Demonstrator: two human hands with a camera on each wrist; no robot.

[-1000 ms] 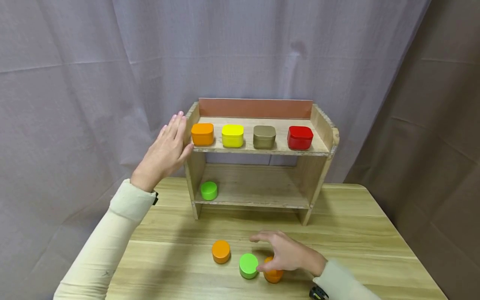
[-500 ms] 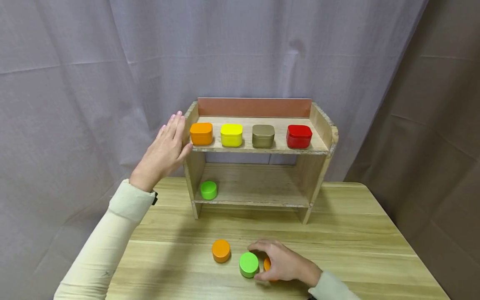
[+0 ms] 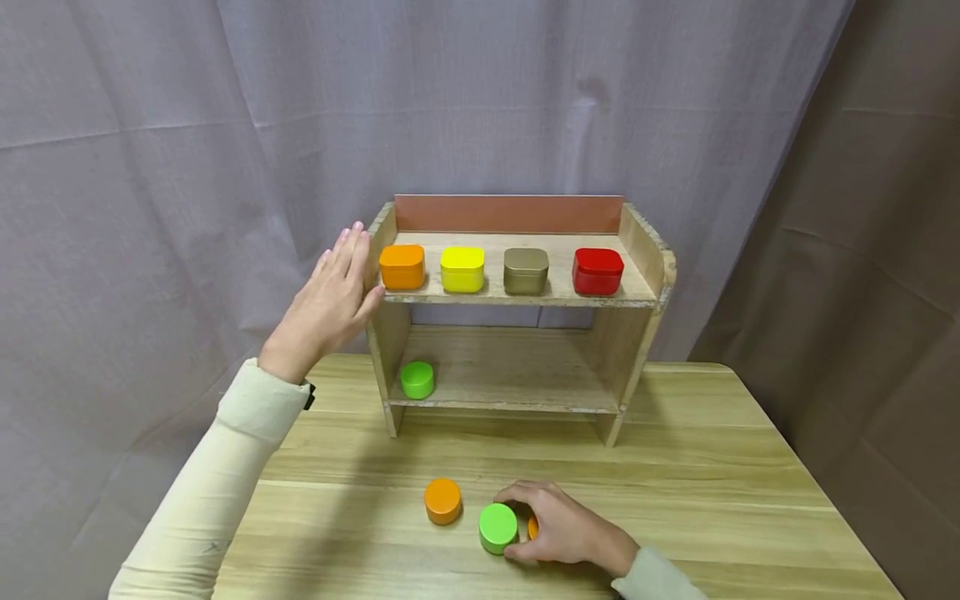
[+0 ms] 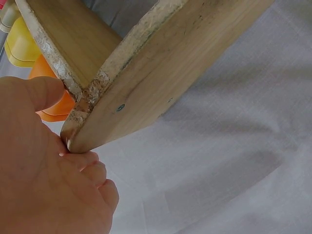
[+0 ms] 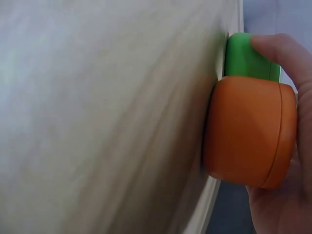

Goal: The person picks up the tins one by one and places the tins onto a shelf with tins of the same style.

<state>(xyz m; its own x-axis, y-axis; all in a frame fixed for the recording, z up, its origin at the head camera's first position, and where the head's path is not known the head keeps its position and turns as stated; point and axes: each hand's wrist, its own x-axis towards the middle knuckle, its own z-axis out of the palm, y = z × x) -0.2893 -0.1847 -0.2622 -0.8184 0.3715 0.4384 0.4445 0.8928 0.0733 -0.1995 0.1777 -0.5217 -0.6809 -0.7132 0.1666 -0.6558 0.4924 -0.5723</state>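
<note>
My right hand (image 3: 562, 531) lies on the wooden table (image 3: 712, 467), fingers curled round an orange round tin (image 3: 532, 527) that is mostly hidden beneath it. A green round tin (image 3: 498, 527) touches that tin on its left. The right wrist view shows the orange tin (image 5: 248, 131) in my grip, with one fingertip (image 5: 280, 48) against the green tin (image 5: 246, 58). My left hand (image 3: 330, 296) presses flat, fingers straight, on the left side panel (image 3: 386, 333) of a small wooden shelf. Its thumb (image 4: 41, 92) sits at the panel's edge (image 4: 161, 73).
A second orange round tin (image 3: 443, 500) stands left of the green one. The lower shelf holds a green round tin (image 3: 417, 379). On the top shelf stand orange (image 3: 402, 266), yellow (image 3: 462, 269), olive (image 3: 526, 271) and red (image 3: 597, 271) square tins. Curtains hang behind.
My right hand has lowered onto the orange round tin and its fingers have closed round it. The left hand has stayed on the shelf's side.
</note>
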